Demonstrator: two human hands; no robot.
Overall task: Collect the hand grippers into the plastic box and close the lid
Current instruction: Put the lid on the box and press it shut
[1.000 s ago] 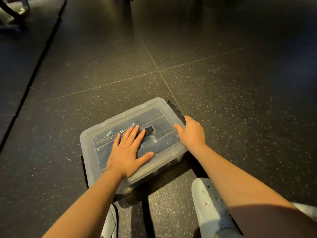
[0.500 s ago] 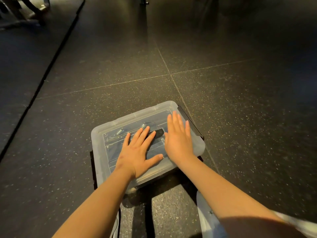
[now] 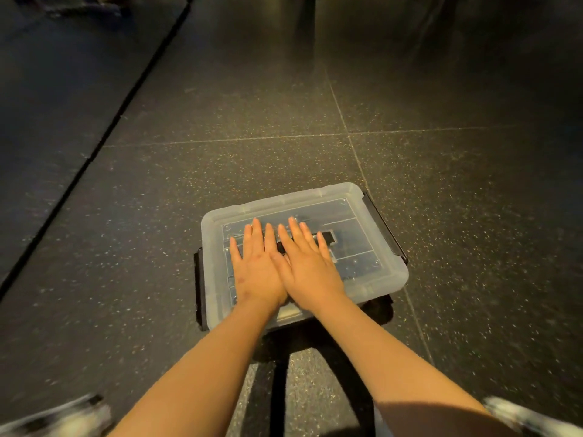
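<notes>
While the plastic box (image 3: 383,280) sits on the dark speckled floor (image 3: 441,184) with its clear lid (image 3: 353,228) on, we log our left hand (image 3: 255,266) and right hand (image 3: 307,266) flat on that lid, fingers straight, gripping nothing, edges touching, contents only a dim dark shape.

We see the left hand (image 3: 257,269) and right hand (image 3: 310,268) lying flat, side by side, on the lid (image 3: 356,247). The plastic box (image 3: 378,287) sits on the dark floor (image 3: 189,171).
</notes>
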